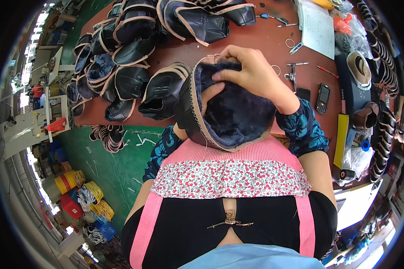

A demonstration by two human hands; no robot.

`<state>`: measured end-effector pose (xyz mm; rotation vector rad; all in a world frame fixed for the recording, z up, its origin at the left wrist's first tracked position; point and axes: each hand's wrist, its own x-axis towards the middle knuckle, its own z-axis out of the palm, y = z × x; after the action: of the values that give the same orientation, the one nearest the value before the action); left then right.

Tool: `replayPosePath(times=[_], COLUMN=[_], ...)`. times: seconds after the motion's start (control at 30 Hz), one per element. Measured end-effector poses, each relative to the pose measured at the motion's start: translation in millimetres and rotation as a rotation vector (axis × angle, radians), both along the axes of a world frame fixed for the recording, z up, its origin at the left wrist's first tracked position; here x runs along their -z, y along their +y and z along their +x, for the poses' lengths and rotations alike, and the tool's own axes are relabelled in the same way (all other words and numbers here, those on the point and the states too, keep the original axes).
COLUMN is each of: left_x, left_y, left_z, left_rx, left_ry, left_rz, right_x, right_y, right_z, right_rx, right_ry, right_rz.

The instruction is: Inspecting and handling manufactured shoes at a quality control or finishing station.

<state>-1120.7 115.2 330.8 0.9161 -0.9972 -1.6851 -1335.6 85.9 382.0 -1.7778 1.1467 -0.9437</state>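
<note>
A black shoe upper [238,112] with dark blue fur lining faces me, held up over my lap. Pale zigzag stitching runs along its tan edge. My right hand [256,74] grips the top rim, its thumb pressed on the fur and its fingers folded over the edge. On the left side, my left hand [210,95] holds the upper with its thumb inside on the lining. The rest of that hand is hidden behind the upper.
Black shoe uppers [132,80] are piled on the reddish table [256,45] at the left and back. A notebook [316,29], thread snips [296,48], a red pen [327,71] and a keypad handset [322,98] lie at the right. More shoe parts [384,130] line the far right.
</note>
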Motion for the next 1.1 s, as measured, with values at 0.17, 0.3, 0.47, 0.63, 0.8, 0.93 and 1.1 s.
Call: replayPosePath(times=[0.17, 0.3, 0.47, 0.63, 0.8, 0.93, 1.1], left_x=[-2.8, -14.9, -22.9, -22.8, -21.0, -18.2, -16.2], left_y=[-15.5, -20.3, -11.3, -13.2, -14.8, 3.6, 0.5], left_z=[4.3, 10.8, 10.3, 8.0, 10.8, 28.6, 51.9], left_rx=[0.153, 0.287, 0.231, 0.205, 0.23, 0.233, 0.224], left_ry=[-0.145, -0.103, -0.149, -0.156, -0.246, -0.295, 0.05], left_rz=[-0.229, -0.228, -0.01, -0.106, -0.197, 0.005, 0.236], right_x=[23.0, 27.8, 34.1, 41.5, 47.8, 65.7, 75.4], right_y=[-10.9, -16.8, -15.9, -21.2, -11.4, -5.6, -10.9], right_z=[1.4, -9.2, -14.0, -18.6, -21.6, -7.8, -22.6], right_rx=[0.148, 0.018, -0.24, -0.247, -0.243, -0.107, -0.113], right_ry=[-0.052, -0.312, -0.254, -0.311, -0.136, 0.126, -0.212], right_rz=[0.05, 0.291, 0.21, 0.284, 0.061, 0.097, 0.14])
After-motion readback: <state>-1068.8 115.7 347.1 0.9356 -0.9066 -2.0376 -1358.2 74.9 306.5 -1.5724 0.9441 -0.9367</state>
